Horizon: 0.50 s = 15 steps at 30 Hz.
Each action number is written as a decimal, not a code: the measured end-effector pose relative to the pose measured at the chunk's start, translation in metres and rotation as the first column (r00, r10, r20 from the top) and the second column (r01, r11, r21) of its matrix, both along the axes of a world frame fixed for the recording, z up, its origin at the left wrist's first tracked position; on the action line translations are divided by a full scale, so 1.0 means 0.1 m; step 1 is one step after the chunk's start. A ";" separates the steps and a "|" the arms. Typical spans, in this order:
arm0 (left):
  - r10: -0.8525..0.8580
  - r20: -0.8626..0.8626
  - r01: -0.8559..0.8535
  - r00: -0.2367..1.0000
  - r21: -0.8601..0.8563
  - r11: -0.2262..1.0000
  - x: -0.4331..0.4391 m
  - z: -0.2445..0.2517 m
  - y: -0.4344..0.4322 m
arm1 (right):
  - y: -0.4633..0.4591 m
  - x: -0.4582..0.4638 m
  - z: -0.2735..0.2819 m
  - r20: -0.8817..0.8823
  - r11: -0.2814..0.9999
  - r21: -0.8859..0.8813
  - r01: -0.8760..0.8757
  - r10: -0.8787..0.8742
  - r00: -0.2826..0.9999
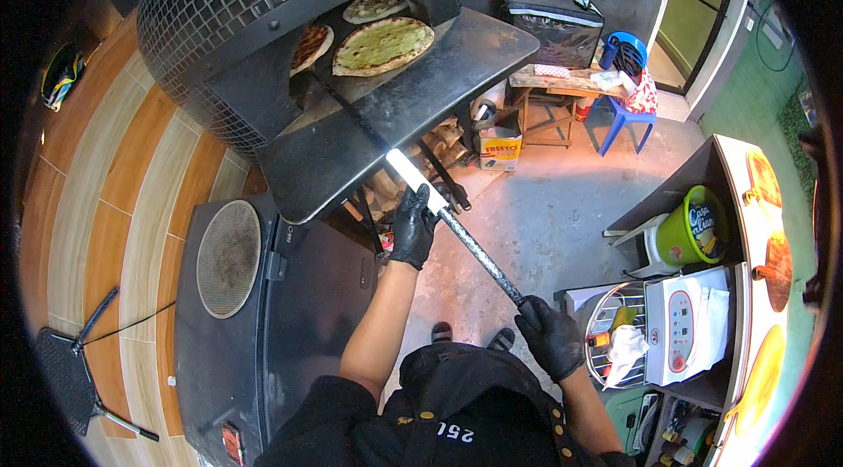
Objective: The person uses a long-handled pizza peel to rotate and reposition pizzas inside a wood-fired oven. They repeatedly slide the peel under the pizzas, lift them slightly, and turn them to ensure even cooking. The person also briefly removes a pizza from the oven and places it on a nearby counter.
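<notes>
Both of my hands wear black gloves and grip one long-handled oven tool, probably a pizza peel. My left hand (413,227) is closed around it by the white sleeve (415,180) of the handle. Farther back, my right hand (550,337) holds the speckled grey end of the pole (481,253). The dark shaft (349,113) crosses the steel ledge (421,111) into the mouth of a black-tiled pizza oven (204,26). Its far end meets the red-topped pizza (311,49); its head is not discernible. A large yellow-green pizza (383,45) and a smaller pizza (374,6) lie inside.
Firewood (444,141) is stacked under the oven. A round mesh screen (229,258) lies on the dark chest (309,335) at left. On the right, shelving holds a green bucket (678,233) and a mixer (678,329), below wooden boards (774,269). A blue chair (625,115) stands behind.
</notes>
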<state>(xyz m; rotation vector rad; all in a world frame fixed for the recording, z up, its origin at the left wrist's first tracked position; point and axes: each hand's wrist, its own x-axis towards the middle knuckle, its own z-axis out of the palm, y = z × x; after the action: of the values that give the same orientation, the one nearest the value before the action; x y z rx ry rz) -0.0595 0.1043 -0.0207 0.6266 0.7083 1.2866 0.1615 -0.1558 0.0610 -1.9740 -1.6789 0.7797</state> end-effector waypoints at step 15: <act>-0.041 -0.003 0.041 0.999 -0.009 0.999 -0.04 0.05 0.02 | 0.02 -0.13 -0.06 -0.024 0.996 0.074 0.044 -0.042 0.999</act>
<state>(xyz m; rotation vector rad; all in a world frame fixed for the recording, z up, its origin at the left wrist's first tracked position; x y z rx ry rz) -0.0637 0.1066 -0.0162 0.6326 0.7000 1.2447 0.1489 -0.1539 0.0551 -1.9371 -1.6239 0.7111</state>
